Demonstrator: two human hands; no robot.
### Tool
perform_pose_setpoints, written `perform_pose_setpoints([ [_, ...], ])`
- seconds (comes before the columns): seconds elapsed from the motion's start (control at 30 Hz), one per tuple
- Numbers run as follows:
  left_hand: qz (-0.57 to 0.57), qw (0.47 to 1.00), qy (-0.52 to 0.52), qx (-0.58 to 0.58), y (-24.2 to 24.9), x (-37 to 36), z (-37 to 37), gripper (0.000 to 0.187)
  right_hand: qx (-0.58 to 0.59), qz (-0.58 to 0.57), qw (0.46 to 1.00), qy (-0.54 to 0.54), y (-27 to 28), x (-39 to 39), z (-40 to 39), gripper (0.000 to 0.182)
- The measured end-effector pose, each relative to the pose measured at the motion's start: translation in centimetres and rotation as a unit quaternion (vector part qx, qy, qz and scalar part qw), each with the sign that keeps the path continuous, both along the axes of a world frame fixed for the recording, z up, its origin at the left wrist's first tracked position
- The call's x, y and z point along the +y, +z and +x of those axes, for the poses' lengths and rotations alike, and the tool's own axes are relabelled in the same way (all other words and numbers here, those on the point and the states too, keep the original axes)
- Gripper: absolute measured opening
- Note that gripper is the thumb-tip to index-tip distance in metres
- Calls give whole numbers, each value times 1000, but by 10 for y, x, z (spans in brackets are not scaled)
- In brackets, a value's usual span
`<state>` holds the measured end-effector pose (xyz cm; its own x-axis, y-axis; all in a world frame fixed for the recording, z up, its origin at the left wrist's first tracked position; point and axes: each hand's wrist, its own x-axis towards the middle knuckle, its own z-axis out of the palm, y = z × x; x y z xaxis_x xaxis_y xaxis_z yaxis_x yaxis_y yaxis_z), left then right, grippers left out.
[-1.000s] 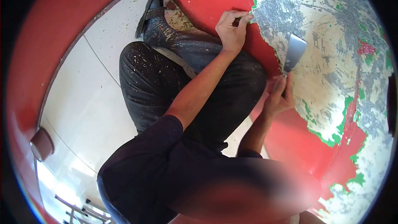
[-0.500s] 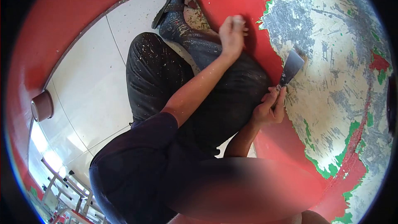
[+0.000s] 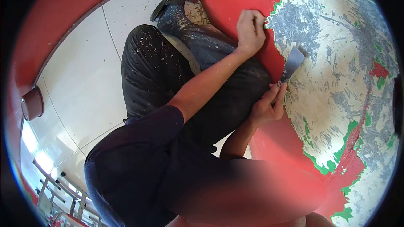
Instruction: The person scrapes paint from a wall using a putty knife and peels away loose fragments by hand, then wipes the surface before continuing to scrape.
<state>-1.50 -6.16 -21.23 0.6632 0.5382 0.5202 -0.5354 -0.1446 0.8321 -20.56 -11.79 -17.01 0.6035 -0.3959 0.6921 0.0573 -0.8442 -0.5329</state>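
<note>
My right hand (image 3: 269, 106) is closed round the handle of a paint scraper (image 3: 293, 64). Its flat metal blade lies up against the bared, grey-and-cream patch of wall (image 3: 324, 84). Higher up, my left hand (image 3: 251, 33) is closed, with its curled fingertips at the ragged edge where red paint (image 3: 227, 4) meets the bare patch. Whatever those fingers pinch is hidden or too small to make out. Green paint (image 3: 352, 130) shows in strips along the patch's border.
My bent legs (image 3: 155, 67), speckled with paint flakes, fold close to the wall. Paint debris (image 3: 197, 12) lies near my sandalled foot (image 3: 172, 10). A brown pot (image 3: 33, 104) stands on the white tiled floor (image 3: 80, 84), and metal-framed furniture (image 3: 63, 197) is at the lower left.
My left hand has moved right and slightly down, onto the paint edge, and is no longer blurred. The scraper stays in my right hand, and the whole view has shifted a little.
</note>
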Motion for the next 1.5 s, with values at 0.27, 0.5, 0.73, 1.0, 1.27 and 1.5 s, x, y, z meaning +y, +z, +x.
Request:
perform_pose_setpoints([
  [0.27,14,993,-104,47,-23,28,-12,35,-1,10,1000,-2,-4,-4,3,30],
  [0.5,235,935,-256,70,-22,27,-26,67,-1,12,1000,3,2,-2,1,31],
  [0.73,-271,793,-485,250,-13,48,-76,42,195,71,978,14,48,38,15,29],
  [1.0,-583,348,-666,309,36,53,-74,38,307,-141,941,-18,78,75,47,31],
  [1.27,-625,301,-657,295,52,53,-73,34,389,-157,903,-92,100,104,64,31],
  [1.5,-618,277,-664,317,48,62,-58,33,360,-219,903,-83,86,106,72,27],
])
